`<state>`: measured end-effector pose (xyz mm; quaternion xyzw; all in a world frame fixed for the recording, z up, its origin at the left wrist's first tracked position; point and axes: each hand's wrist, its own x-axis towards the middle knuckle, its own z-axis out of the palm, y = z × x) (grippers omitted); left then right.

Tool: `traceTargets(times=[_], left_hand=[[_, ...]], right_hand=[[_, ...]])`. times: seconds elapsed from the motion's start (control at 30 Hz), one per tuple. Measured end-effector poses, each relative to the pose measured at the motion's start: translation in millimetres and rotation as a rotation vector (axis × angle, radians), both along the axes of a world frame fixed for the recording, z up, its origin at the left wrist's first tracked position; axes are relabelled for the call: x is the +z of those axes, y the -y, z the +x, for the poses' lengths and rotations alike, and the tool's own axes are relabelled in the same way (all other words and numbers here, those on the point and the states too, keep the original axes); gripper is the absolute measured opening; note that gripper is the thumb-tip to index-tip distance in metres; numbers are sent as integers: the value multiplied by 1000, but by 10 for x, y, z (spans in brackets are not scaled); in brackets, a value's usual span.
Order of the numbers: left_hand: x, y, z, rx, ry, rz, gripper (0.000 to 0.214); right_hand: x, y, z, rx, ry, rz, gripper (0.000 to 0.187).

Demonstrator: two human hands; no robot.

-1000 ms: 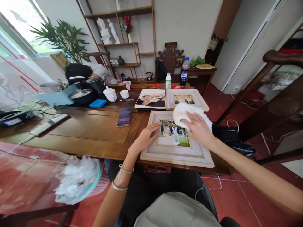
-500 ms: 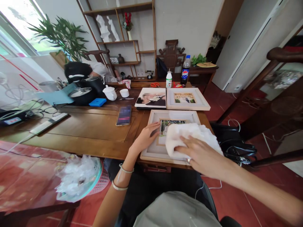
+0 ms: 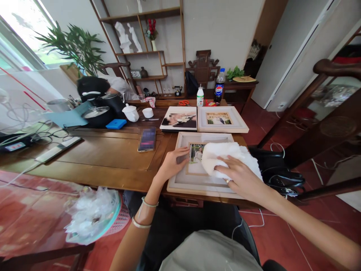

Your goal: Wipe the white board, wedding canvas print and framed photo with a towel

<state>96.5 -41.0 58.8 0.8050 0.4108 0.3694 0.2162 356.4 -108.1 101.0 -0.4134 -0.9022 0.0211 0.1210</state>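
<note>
A pale framed wedding photo (image 3: 184,180) lies flat at the near edge of the wooden table (image 3: 113,158). My left hand (image 3: 172,164) rests on the frame's left side, fingers stretched flat on the mat. My right hand (image 3: 239,175) presses a white cloth (image 3: 222,154) onto the glass over the right half of the picture, fingers spread on the cloth. The cloth hides most of the photo.
Beyond lie a second white frame (image 3: 222,119), an unframed photo (image 3: 179,118) and a phone (image 3: 147,139). Pots, a teapot, cups, bottles and scissors stand at the back. A black bag (image 3: 278,169) sits at the right, a basket with plastic (image 3: 93,214) at the lower left.
My right hand dragged the cloth from the frame's top right down towards me, then back up a little to the middle. My left hand stayed on the frame.
</note>
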Motion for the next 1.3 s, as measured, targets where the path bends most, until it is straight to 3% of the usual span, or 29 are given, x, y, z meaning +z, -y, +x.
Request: traceTargets(times=[0.2, 0.43, 0.53, 0.63, 0.83, 0.97, 1.07, 1.3], left_hand=[[-22, -26, -2, -31, 18, -16, 33], [-29, -41, -11, -59, -43, 7, 35], [-34, -44, -7, -55, -69, 9, 35], [-37, -46, 2, -51, -70, 15, 35], [-34, -35, 20, -56, -54, 24, 35], [-15, -24, 26, -51, -57, 10, 35], [-4, -21, 27, -50, -48, 14, 33], [-12, -20, 13, -44, -70, 15, 33]], right_hand=[[16, -53, -42, -31, 52, 21, 49], [-27, -712, -112, -156, 119, 196, 54], [-46, -814, -159, -144, 124, 203, 53], [-40, -644, -191, -68, 84, 138, 54], [131, 114, -229, 169, 4, -103, 56], [211, 306, -217, 175, 9, -143, 58], [184, 82, -111, 99, 41, -54, 55], [-4, -827, 169, -100, 113, 167, 54]])
